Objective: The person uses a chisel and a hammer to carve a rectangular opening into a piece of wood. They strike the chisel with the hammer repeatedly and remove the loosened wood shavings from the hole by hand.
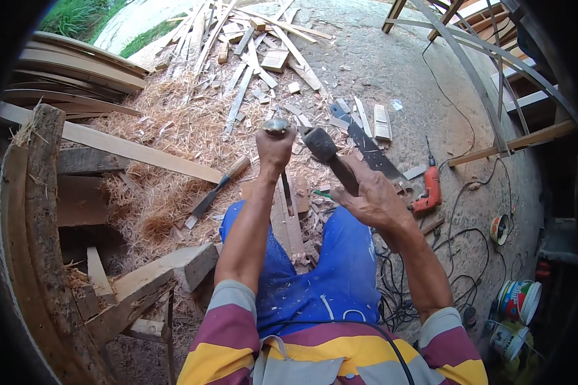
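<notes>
My left hand (275, 149) is closed round the handle of an upright chisel, whose rounded metal-capped top (277, 126) shows above the fist. Its dark blade (286, 185) points down at a slot in a pale wooden piece (281, 221) between my knees. My right hand (377, 197) grips the handle of a hammer (320, 145); the dark, blocky head is just right of the chisel's top, apart from it. To the left, a second chisel (219, 192) with a wooden handle lies on the shavings.
A handsaw (374, 151) and an orange-red drill (429, 191) lie to the right, among black cables (453, 250). Wood offcuts (275, 61) and shavings cover the ground ahead. Beams and planks (135, 151) crowd the left. Paint buckets (519, 301) stand at the lower right.
</notes>
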The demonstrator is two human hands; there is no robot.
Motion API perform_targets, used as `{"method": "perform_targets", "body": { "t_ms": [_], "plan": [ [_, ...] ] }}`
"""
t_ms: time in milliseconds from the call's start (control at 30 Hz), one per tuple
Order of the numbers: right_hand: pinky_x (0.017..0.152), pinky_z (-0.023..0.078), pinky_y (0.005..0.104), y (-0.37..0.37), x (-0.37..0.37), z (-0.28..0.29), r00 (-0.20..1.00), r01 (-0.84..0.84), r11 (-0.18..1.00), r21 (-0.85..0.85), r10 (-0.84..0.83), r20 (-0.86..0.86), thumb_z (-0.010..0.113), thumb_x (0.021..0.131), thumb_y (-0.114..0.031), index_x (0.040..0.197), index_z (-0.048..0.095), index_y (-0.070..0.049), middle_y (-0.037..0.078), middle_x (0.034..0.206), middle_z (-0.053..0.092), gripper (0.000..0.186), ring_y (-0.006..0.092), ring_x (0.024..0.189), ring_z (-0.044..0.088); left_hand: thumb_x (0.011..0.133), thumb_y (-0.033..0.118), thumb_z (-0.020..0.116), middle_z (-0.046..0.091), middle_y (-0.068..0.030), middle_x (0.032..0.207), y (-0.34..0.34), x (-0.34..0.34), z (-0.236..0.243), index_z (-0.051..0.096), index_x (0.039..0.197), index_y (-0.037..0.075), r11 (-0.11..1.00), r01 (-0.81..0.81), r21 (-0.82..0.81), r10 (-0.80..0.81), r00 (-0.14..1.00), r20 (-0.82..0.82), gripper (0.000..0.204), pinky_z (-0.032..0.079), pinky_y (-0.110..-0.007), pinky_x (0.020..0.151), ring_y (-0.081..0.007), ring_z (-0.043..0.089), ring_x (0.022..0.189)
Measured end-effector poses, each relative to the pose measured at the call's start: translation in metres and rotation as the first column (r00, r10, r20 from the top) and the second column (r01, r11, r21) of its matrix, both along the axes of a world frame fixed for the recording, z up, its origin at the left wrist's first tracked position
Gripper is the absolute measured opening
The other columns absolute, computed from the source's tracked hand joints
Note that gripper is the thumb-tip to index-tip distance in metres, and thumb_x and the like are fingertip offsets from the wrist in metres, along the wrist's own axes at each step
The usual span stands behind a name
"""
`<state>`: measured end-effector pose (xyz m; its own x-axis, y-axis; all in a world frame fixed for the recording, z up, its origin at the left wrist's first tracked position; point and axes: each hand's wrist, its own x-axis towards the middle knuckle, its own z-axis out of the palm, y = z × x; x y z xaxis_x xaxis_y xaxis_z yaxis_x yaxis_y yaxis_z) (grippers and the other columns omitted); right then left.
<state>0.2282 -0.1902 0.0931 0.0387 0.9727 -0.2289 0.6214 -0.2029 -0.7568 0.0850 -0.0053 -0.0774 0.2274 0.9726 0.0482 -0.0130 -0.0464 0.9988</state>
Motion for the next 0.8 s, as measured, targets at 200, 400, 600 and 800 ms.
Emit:
{"method": "perform_targets", "body": {
  "t_ms": [200,400,600,800],
  "plan": [
    [0.08,0.051,0.0396,-0.036,0.008,-0.002,0.975,0.203,0.975,0.089,-0.193,-0.111,0.075,0.085,-0.023,0.131,0.052,-0.004,0.016,0.092,0.064,0.055,0.0273,0.084,0.063,0.084,0.004,0.071,0.052,-0.0007,0.054,0.06,0.01,-0.018,0.059,0.068,0.008,0.816,-0.141,-0.56,0.078,0.988,-0.134,0.021,0.033,-0.03,0.036,-0.0109,0.046,0.039],
    [0.082,0.05,0.0361,-0.059,0.019,-0.025,0.932,0.311,0.95,0.033,-0.299,-0.204,0.076,0.084,-0.021,0.134,0.051,-0.002,0.011,0.096,0.064,0.058,0.02,0.088,0.06,0.087,0.004,0.074,0.056,-0.0007,0.056,0.005,0.003,0.034,0.06,0.073,0.006,0.998,0.056,-0.018,-0.053,0.989,0.141,0.02,0.036,-0.025,0.038,-0.0078,0.048,0.041],
    [0.074,0.051,0.0377,-0.056,-0.002,-0.032,0.939,0.265,0.963,0.046,-0.247,-0.239,0.076,0.085,-0.022,0.13,0.053,-0.002,0.01,0.083,0.061,0.055,0.0201,0.076,0.059,0.088,0.01,0.077,0.059,0.0002,0.062,-0.024,-0.007,0.044,0.059,0.069,0.006,0.915,-0.023,0.402,0.039,0.999,-0.03,0.026,0.041,-0.027,0.047,-0.0097,0.055,0.052],
    [0.066,0.05,0.0352,-0.072,-0.01,-0.035,0.943,0.25,0.965,0.076,-0.225,-0.244,0.077,0.085,-0.019,0.125,0.056,-0.006,0.007,0.073,0.057,0.047,0.018,0.066,0.056,0.087,0.02,0.077,0.054,-0.0074,0.06,-0.112,-0.03,0.026,0.057,0.066,0.006,0.812,0.099,0.576,0.052,0.969,-0.24,0.032,0.043,-0.04,0.052,-0.0268,0.054,0.051]
  ]
}}
